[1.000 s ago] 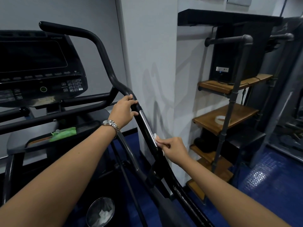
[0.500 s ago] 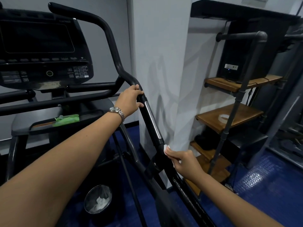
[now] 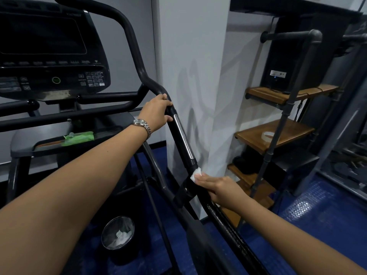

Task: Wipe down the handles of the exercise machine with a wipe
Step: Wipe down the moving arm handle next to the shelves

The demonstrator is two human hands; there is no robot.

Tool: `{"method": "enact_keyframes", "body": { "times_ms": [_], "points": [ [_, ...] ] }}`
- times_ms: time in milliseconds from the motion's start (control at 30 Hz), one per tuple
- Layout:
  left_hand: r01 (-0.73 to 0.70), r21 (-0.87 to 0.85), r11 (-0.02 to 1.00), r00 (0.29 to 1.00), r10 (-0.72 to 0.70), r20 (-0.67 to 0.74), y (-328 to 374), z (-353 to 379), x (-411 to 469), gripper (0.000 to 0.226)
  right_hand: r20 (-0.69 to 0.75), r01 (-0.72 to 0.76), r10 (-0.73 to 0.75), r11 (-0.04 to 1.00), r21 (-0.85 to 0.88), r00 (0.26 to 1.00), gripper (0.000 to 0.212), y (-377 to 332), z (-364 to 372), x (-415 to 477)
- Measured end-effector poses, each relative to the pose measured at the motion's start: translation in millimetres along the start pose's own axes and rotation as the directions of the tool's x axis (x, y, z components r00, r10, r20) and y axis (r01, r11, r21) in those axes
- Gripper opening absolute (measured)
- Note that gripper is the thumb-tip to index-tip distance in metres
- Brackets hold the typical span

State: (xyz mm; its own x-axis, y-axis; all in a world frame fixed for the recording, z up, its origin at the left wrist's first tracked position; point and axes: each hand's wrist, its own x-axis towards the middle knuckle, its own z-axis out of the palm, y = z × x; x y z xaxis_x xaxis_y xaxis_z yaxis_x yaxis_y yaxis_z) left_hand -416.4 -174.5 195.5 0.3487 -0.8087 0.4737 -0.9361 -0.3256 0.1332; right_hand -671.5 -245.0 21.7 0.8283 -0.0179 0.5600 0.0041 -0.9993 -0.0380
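Change: since a second earlier, my right hand (image 3: 219,188) had slid the wipe (image 3: 195,174) further down the handle (image 3: 183,138), past the lower end of the chrome strip (image 3: 184,136).
Right hand: fingers lay flat, pressing the white wipe against the black rail; most of the wipe was hidden under them.
Left hand (image 3: 155,114): it was curled around the handle's upper bend, a metal watch (image 3: 142,125) on the wrist.
Hard to make out: console (image 3: 53,54) button markings were too blurred to read; the label on the black box (image 3: 297,54) on the shelf (image 3: 288,94) was illegible.
Nearby: a green pack (image 3: 78,138) lay in the machine's tray; a bin (image 3: 118,233) held crumpled white wipes.
Room: blue floor (image 3: 317,211), pale wall, wooden pipe-framed shelves.
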Motion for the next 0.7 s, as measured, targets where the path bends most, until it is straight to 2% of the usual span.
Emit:
{"method": "enact_keyframes", "body": {
  "times_ms": [133,300,367,433,500,600,700],
  "points": [
    [0.0,0.019,1.0,1.0,0.0,0.011,2,-1,-1,0.06,0.029,0.068,-0.067,0.998,-0.013,0.997,0.052,-4,1,12],
    [0.003,0.018,1.0,0.999,-0.003,0.034,2,-2,0,0.06,0.139,0.147,-0.147,0.989,0.009,0.979,0.058,3,2,-8],
    [0.001,0.018,1.0,1.0,-0.001,0.03,2,-2,0,0.06,0.087,0.105,-0.108,0.994,0.036,0.99,0.047,6,-4,-4],
    [-0.005,0.017,1.0,1.0,0.004,0.023,3,-2,0,0.059,-0.041,0.059,-0.057,0.998,0.03,0.998,0.03,4,-11,10],
    [-0.01,0.017,1.0,1.0,0.01,0.016,3,-3,-1,0.058,-0.133,0.03,-0.028,0.999,0.016,0.991,0.031,2,-14,27],
    [-0.01,0.025,1.0,1.0,0.009,0.018,4,-3,-2,0.059,-0.106,0.008,-0.008,1.0,0.001,0.994,0.049,3,-3,38],
    [-0.006,0.027,1.0,1.0,0.005,0.024,4,-3,-2,0.059,-0.027,0.032,-0.031,0.999,0.012,0.999,0.049,4,7,24]
  ]
}}
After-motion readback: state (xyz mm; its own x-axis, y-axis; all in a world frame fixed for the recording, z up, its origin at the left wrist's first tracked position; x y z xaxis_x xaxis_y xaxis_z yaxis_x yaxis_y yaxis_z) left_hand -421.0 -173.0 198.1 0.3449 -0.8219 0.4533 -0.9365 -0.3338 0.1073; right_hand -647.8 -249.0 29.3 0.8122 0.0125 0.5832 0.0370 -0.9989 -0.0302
